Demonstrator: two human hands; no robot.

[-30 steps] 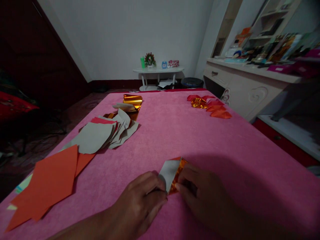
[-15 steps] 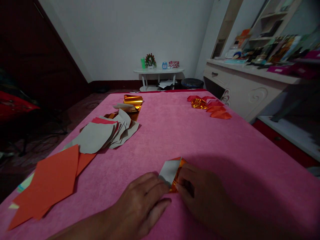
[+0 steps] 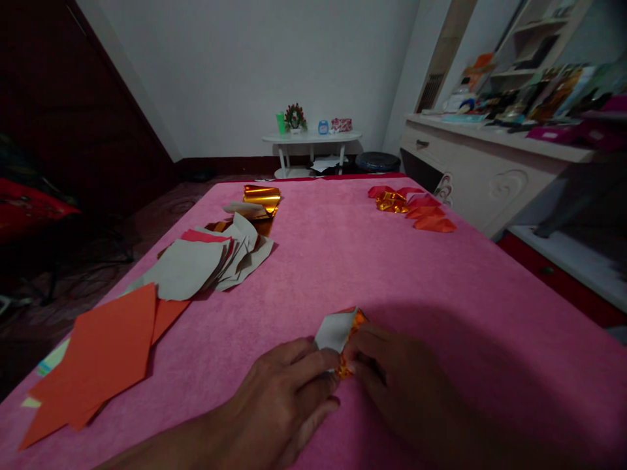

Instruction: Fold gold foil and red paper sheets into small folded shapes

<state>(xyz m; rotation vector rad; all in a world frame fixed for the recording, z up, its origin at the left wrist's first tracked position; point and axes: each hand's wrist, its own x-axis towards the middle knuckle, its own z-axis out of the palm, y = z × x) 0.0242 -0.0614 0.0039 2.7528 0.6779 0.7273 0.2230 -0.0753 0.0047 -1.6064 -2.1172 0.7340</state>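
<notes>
A small folded paper piece, white on one face and shiny orange-gold on the other, lies on the pink cloth near the front. My left hand pinches its near left edge with closed fingers. My right hand grips its right, gold side, fingers pressed together. Both hands meet at the paper's lower corner.
Orange paper sheets lie at the front left, a fan of white-backed sheets behind them, gold foil further back. Folded red and gold pieces sit at the far right. A dresser stands to the right, a small white table beyond.
My left fingers have slid right and up onto the paper, closing against my right fingers. The white flap now looks smaller and more folded.
</notes>
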